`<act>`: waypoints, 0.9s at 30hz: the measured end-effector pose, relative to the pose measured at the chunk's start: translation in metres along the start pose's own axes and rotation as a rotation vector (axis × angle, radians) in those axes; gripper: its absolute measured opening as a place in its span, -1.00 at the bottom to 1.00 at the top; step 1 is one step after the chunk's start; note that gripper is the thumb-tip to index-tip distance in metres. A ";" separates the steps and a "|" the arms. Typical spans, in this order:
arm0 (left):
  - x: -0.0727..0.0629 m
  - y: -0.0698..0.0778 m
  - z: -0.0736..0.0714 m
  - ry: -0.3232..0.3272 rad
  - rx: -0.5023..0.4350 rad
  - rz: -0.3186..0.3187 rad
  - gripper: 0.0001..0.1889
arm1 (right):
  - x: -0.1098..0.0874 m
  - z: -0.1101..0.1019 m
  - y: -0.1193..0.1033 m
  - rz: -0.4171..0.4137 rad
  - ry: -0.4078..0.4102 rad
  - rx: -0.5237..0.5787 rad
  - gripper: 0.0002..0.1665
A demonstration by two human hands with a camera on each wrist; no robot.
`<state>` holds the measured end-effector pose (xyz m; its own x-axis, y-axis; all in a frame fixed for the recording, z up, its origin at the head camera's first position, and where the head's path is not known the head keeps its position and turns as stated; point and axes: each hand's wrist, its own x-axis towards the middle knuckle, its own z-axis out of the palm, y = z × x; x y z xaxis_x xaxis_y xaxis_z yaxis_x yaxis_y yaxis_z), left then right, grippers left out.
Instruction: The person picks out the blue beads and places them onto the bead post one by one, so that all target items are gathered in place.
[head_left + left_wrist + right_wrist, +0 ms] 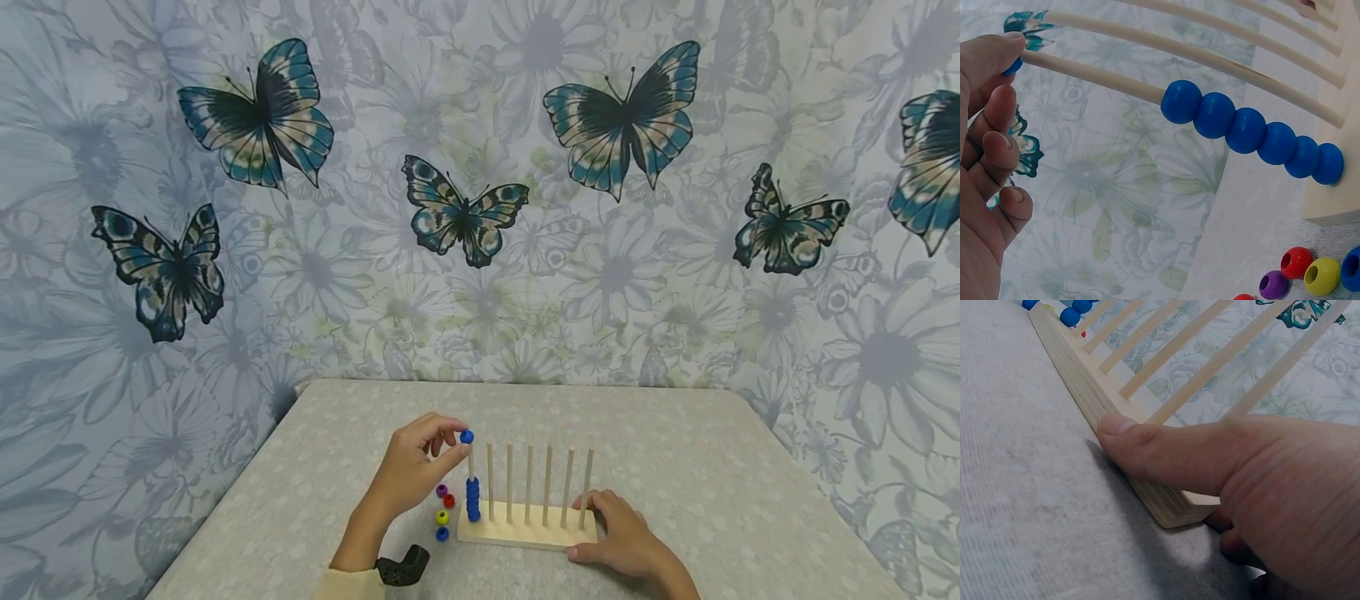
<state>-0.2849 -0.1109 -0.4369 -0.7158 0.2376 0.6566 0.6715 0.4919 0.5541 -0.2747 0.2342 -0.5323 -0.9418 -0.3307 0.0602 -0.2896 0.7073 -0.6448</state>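
A wooden peg stand [517, 532] with several upright pegs rests on the table. My left hand [416, 467] pinches a blue bead [467, 436] between thumb and index finger at the top of the leftmost peg; in the left wrist view the thumb covers most of that bead [1013, 66]. Lower on the same peg sits a stack of blue beads [1246, 130], down to the base. My right hand [622, 533] grips the right end of the base, with its thumb [1160, 453] along the front edge and the other fingers behind.
Left of the stand lie loose beads: a purple one [442, 491], a red one [449, 501], a yellow one [442, 517] and a blue one [442, 534]. A patterned cloth covers the table [337, 425]. Behind it hangs a butterfly-print backdrop [480, 325].
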 end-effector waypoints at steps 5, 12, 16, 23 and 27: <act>-0.001 0.001 0.001 0.002 0.008 -0.019 -0.80 | 0.001 0.001 0.001 0.006 0.002 -0.005 -0.35; -0.001 -0.001 0.004 -0.005 0.000 -0.014 -0.79 | 0.000 0.001 0.001 0.017 0.000 0.000 -0.34; -0.001 -0.001 0.004 -0.005 -0.004 -0.015 -0.79 | -0.001 0.000 0.001 0.005 -0.001 0.005 -0.35; 0.000 -0.001 0.005 -0.016 0.002 -0.006 -0.80 | 0.000 0.000 0.002 -0.014 -0.004 0.013 -0.36; -0.001 -0.001 0.004 -0.016 0.004 -0.001 -0.79 | -0.001 0.000 0.002 -0.017 -0.006 0.008 -0.36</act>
<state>-0.2862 -0.1079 -0.4402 -0.7193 0.2502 0.6481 0.6702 0.4953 0.5527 -0.2747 0.2357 -0.5330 -0.9357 -0.3463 0.0665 -0.3040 0.6966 -0.6499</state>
